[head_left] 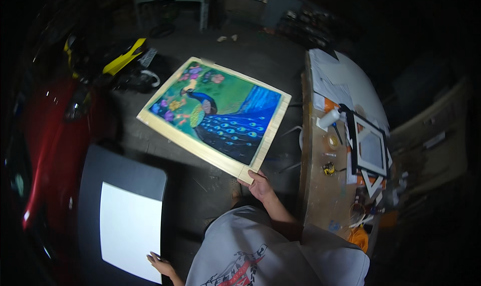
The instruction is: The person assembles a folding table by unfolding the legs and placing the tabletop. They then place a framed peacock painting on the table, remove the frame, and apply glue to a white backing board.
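Observation:
A peacock painting in a pale wooden frame hangs tilted in the air in front of me. My right hand is closed on the frame's near corner, with the thumb on the front face. To the lower left, a white sheet lies against a dark panel with rounded corners. At the sheet's right edge, my left hand has its fingers bent over the white face. Its thumb does not show clearly.
A workbench on the right bears a white bottle, a tape roll, a yellow tape measure and black and white frames. A red vehicle stands at left, with a yellow and black motorcycle beyond it.

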Motion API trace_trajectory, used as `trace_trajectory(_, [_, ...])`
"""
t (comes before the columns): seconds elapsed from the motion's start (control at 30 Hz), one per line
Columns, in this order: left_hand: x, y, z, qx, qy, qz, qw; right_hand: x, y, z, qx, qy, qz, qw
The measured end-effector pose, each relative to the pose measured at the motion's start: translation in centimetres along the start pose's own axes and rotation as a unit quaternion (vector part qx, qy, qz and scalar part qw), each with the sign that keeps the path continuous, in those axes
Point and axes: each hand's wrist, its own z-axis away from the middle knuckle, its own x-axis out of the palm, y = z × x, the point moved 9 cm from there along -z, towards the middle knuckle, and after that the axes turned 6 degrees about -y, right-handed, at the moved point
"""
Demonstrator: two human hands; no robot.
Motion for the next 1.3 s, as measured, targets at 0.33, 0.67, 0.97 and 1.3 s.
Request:
trace_trajectory(0.33, [4.2, 21.3, -3.2, 0.2, -0.081, 0.122, 0.969, -0.4, -6.9, -4.2, -0.06, -0.06, -0.066, 0.994])
trace_trajectory(0.67, [22.1, 31.7, -5.3, 0.037, -0.551, 0.071, 0.831, -6.6, -23.1, -14.3, -0.17, -0.001, -0.082, 0.982])
trace_trajectory(0.97, [25.5, 49.2, -14.7, 0.019, -0.595, 0.047, 0.803, -17.5, -39.4, -22.3, -0.367, 0.136, -0.115, 0.913])
trace_trajectory(1.3, [28.9, 76.7, -35.6, 0.057, -0.593, 0.017, 0.803, -31.6, -48.1, -28.8, -0.46, 0.299, -0.225, 0.805])
